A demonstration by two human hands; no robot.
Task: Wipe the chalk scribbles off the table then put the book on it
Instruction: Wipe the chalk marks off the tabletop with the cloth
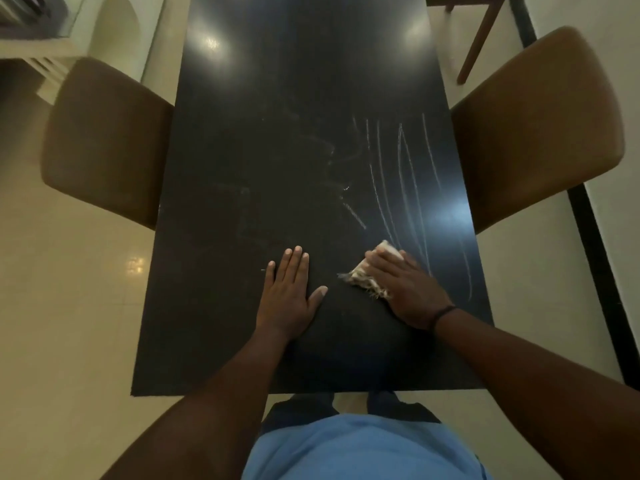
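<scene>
A long black table (242,133) stretches away from me. White chalk scribbles (408,188) run in long strokes over its right half, with fainter smeared marks (332,157) toward the middle. My right hand (408,289) presses a pale frayed cloth (367,275) flat on the table at the near end of the strokes, fingers straight over it. To the left of it my left hand (291,296) lies flat on the table, fingers straight and together, thumb spread. No book shows in this view.
Two brown padded chairs flank the table, one on the left (104,143) and one on the right (540,123). A wooden chair leg (478,39) stands at the far right. Cream floor tiles (69,306) surround the table.
</scene>
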